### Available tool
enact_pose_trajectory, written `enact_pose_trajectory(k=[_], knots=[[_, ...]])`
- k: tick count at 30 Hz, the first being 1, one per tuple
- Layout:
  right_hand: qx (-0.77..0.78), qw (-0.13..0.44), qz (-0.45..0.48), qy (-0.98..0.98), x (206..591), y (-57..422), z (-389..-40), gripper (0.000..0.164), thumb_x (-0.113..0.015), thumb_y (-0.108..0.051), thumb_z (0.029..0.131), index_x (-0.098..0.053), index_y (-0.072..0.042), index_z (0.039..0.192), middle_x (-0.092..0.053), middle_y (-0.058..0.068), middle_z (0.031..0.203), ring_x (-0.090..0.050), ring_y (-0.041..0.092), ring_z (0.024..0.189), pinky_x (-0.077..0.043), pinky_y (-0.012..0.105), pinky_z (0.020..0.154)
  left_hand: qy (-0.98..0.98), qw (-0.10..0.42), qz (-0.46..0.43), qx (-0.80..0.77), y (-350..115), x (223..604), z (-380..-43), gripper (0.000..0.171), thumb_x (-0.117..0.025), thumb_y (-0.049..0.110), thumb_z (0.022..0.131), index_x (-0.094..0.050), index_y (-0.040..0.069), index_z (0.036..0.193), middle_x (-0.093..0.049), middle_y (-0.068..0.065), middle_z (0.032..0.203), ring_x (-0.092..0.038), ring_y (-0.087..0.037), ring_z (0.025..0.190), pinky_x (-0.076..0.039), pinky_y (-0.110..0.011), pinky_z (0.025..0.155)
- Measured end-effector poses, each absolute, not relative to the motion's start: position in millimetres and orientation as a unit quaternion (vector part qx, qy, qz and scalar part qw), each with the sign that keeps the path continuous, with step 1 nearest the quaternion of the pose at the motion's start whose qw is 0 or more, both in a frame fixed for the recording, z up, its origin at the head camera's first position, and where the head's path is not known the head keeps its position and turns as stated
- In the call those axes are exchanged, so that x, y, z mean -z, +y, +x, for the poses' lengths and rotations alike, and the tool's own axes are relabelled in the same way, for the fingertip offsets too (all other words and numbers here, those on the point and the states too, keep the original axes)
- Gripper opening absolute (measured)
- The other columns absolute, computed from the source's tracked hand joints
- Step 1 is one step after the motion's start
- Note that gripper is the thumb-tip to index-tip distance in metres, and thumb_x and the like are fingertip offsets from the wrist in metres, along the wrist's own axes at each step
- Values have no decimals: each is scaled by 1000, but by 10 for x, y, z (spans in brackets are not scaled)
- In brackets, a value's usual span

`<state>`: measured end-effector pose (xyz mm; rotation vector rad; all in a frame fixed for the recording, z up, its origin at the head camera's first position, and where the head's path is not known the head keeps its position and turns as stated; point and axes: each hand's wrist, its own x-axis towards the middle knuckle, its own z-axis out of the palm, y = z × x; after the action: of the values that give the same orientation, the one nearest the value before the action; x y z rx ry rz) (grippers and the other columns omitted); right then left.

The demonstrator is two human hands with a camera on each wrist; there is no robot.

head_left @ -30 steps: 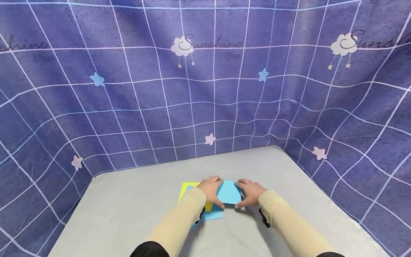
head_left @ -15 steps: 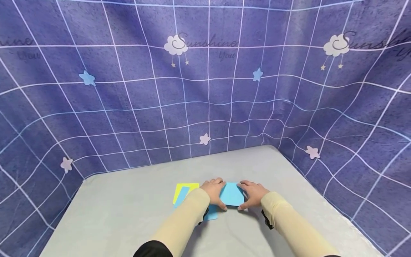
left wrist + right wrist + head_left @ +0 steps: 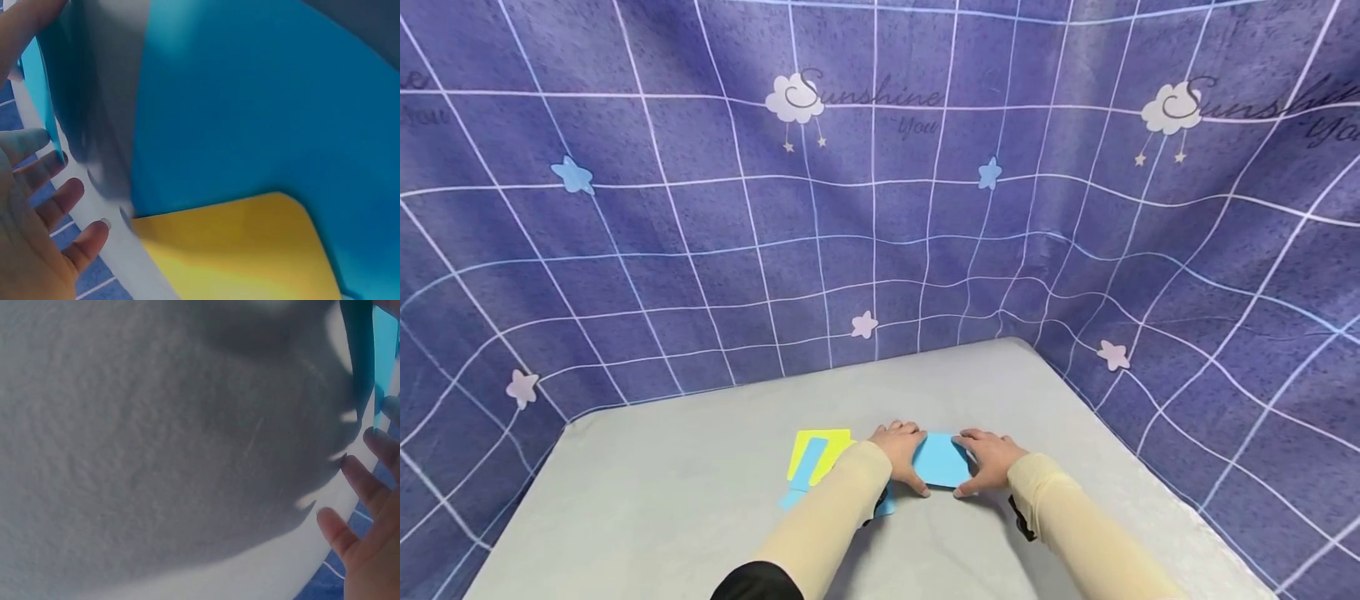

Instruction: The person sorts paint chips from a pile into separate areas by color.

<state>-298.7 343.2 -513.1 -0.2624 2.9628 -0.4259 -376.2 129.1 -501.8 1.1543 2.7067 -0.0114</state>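
Both hands hold a light blue sheet of paper [image 3: 942, 460] by its left and right sides, over the grey table. My left hand [image 3: 898, 457] has its thumb at the near left corner and its fingers at the far left one. Opposite it, my right hand [image 3: 992, 461] holds the right side likewise. In the left wrist view the sheet's edge [image 3: 39, 94] sits between thumb and forefinger, the other fingers spread. The right wrist view shows the held sheet [image 3: 364, 362] standing off the surface, with shadow around it.
Yellow paper [image 3: 842, 435] and a blue piece [image 3: 808, 462] overlap on the table [image 3: 685, 500], left of the hands. The left forearm partly covers them. Another blue corner [image 3: 887, 505] shows beside the left wrist. A purple gridded curtain [image 3: 737, 208] rises behind and at both sides.
Both hands have carried the blue sheet rightward and slightly nearer, away from the other papers. More of the yellow and blue papers shows. The head view has turned a little right.
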Motion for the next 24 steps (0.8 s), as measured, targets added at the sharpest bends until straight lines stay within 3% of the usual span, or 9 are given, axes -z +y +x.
enact_pose_trajectory(k=[24], knots=[[111,73,-89,987,5128,3375,-2966,97,-86,-58,73,-54,-9,149,-51,15,147,-48,40,134,-39,66,100,922,111,372,-1,1112,5047,-3812,104,-82,69,73,-47,18,156,-46,-5,157,-40,-27,144,-35,-51,116]])
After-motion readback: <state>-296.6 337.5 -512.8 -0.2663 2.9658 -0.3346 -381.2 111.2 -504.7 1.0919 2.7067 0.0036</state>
